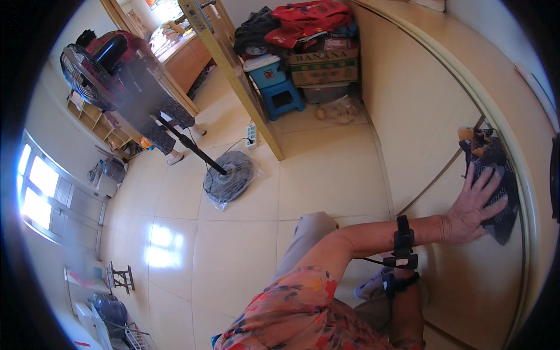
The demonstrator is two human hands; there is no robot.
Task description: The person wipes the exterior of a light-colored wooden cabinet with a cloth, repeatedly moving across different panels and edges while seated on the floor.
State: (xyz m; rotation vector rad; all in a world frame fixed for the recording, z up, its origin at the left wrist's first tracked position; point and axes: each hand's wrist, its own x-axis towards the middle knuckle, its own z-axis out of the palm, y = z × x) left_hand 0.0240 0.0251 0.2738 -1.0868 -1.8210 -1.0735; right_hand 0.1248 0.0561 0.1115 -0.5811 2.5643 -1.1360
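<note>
My left hand [474,208] lies flat with its fingers spread on a dark, crumpled mesh-like cloth [502,223], which has an orange-brown patch at its upper end. Both rest against a pale cabinet panel [420,131] at the right, close to its curved edge trim. A black strap with a small device circles my left forearm. Below it, my right forearm shows with a similar strap, while my right hand is hidden beneath the left arm.
A standing fan [87,78] with a wrapped round base [232,177] stands left of an open wooden door [245,92]. Behind the fan is another person [135,87]. Cardboard boxes [323,68], a blue stool [282,98] and a plastic bag [339,111] sit beyond the door. A small stool [120,278] is lower left.
</note>
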